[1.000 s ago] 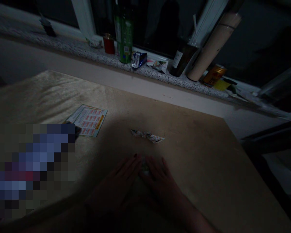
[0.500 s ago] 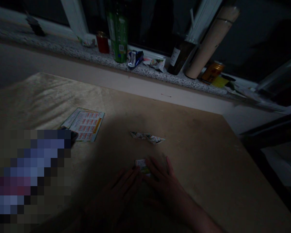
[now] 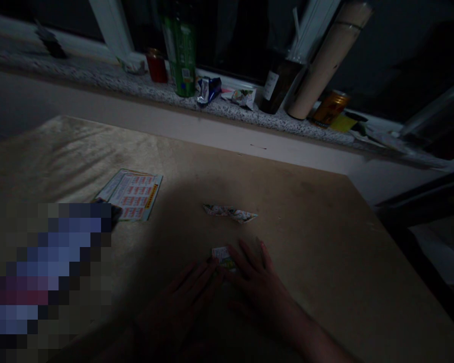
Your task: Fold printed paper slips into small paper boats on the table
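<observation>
A small folded piece of printed paper (image 3: 222,255) lies on the table, partly covered by my fingers. My left hand (image 3: 187,290) rests flat at its left edge, fingertips touching it. My right hand (image 3: 255,275) lies over its right side with the fingers stretched and spread. Just beyond the hands sits a folded paper shape (image 3: 230,213) with pointed ends, made of printed paper. The hands are in deep shadow, and the lower part of the folded piece is hidden.
Printed sheets (image 3: 136,194) lie at the left of the table (image 3: 306,222), beside a blurred-out patch. Behind, the granite windowsill (image 3: 102,75) bears a green bottle (image 3: 185,60), a red jar (image 3: 157,66), a dark bottle (image 3: 278,88), a long tube (image 3: 325,65) and an orange can (image 3: 330,108).
The camera view has shifted slightly. Both hands stay on the folded paper, with the right fingers slightly more spread.
</observation>
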The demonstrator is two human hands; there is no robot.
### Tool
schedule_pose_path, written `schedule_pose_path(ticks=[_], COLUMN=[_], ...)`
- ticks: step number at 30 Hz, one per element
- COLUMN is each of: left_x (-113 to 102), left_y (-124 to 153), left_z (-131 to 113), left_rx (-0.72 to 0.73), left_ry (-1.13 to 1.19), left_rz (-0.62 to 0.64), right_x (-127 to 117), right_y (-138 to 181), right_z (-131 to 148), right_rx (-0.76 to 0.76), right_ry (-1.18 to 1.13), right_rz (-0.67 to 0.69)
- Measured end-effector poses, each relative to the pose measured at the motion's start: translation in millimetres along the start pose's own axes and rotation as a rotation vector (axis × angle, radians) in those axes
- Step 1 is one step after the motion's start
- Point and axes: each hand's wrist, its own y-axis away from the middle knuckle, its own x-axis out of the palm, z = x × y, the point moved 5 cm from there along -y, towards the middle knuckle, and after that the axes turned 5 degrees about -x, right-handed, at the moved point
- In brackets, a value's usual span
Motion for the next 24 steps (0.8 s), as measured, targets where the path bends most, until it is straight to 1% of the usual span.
schedule_pose_path(ticks=[3,4,6,8,10,12,14,17,20,24], left_x=[0.3,2.8,3.5,5.7,7.6,7.4,5.1,4.0,7.3,7.8], left_y=[-0.3,-0.2,-0.1,-0.3,-0.4,-0.6,-1.1,-2.0,-2.1,-1.6], left_z=[3.8,4.2,4.3,6.6,6.1,4.7,4.9,4.1,5.3,6.1], left_rx=[-0.035,-0.028,-0.002,-0.029,-0.025,-0.025,-0.062,-0.053,-0.04,-0.043], left_ry=[0.015,0.017,0.024,0.015,0.011,0.004,-0.01,-0.02,-0.026,-0.022], left_rz=[0.008,0.048,0.028,0.015,0.005,-0.01,-0.034,-0.021,0.005,-0.025], right_x=[-1.5,-1.9,-2.5,-3.2,-4.1,-4.9,-5.2,-5.4,-4.4,-0.8], right_y=[-0.4,-0.4,-0.3,-0.3,-0.3,-0.6,-1.1,-1.9,-2.2,-2.2], right_z=[-0.7,-1.5,-3.0,-3.7,-4.1,-5.1,-6.0,-6.0,-5.0,-4.4], right_rx=[0.001,0.01,0.024,0.024,0.026,0.049,0.072,0.089,0.096,0.101], right_ry=[-0.011,-0.019,-0.034,-0.033,-0.008,0.032,0.068,0.101,0.117,0.128], right_rz=[0.0,0.001,0.002,-0.009,-0.038,-0.072,-0.097,-0.122,-0.131,-0.117])
